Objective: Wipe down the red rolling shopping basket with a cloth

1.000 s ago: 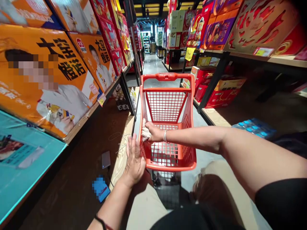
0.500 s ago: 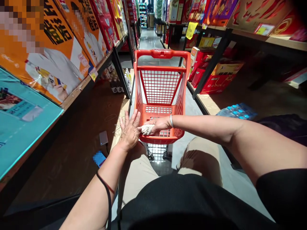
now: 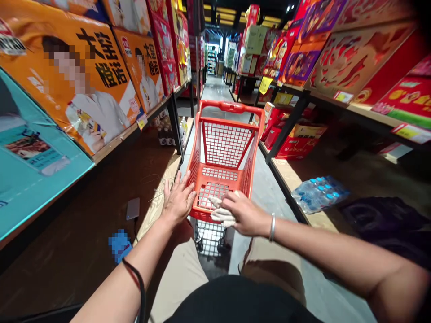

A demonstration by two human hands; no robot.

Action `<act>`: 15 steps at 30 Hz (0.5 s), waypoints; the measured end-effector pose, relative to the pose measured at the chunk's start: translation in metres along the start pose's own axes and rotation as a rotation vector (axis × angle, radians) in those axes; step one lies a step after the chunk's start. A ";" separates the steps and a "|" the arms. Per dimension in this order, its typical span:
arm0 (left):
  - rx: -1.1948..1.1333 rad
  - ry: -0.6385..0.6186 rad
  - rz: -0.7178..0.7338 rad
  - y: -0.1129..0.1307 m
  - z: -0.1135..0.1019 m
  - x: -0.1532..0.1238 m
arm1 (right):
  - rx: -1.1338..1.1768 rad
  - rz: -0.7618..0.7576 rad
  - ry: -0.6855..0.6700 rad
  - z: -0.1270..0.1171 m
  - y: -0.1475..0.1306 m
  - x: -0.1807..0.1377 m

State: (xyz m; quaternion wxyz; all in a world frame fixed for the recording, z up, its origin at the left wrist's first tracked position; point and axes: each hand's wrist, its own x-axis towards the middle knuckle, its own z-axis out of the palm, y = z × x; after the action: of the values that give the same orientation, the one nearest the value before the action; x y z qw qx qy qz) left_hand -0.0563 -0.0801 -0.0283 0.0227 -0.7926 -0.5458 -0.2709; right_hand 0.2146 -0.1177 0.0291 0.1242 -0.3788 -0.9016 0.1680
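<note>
A red plastic shopping cart (image 3: 227, 144) with grid walls stands in front of my legs, its handle bar on the far side. In my right hand (image 3: 248, 214) is a crumpled off-white cloth (image 3: 222, 216), bunched under the fingers at the cart's near rim. My left hand (image 3: 178, 201) lies with fingers spread at the near left corner of the rim, holding nothing. The basket's grid floor shows between the walls.
Shelves with orange cartons (image 3: 101, 80) and a turquoise box (image 3: 40, 152) line the left; red gift boxes (image 3: 299, 143) line the right. A pack of blue-capped bottles (image 3: 319, 194) lies on the low right shelf. A power bank-like slab (image 3: 133, 208) sits lower left.
My right hand has drawn the cloth from the left corner along the near rim to the right. The view has tilted up, and the left hand stays near the left corner.
</note>
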 end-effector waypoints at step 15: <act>-0.248 -0.209 0.432 0.101 0.021 -0.034 | -0.006 0.116 0.383 -0.016 0.125 -0.092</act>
State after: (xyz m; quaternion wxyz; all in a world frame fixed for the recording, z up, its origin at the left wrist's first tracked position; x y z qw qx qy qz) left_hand 0.0323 -0.1427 -0.0357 -0.0735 -0.9112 -0.3259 -0.2410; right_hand 0.3628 -0.0993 -0.0151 0.2824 -0.4556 -0.8386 0.0973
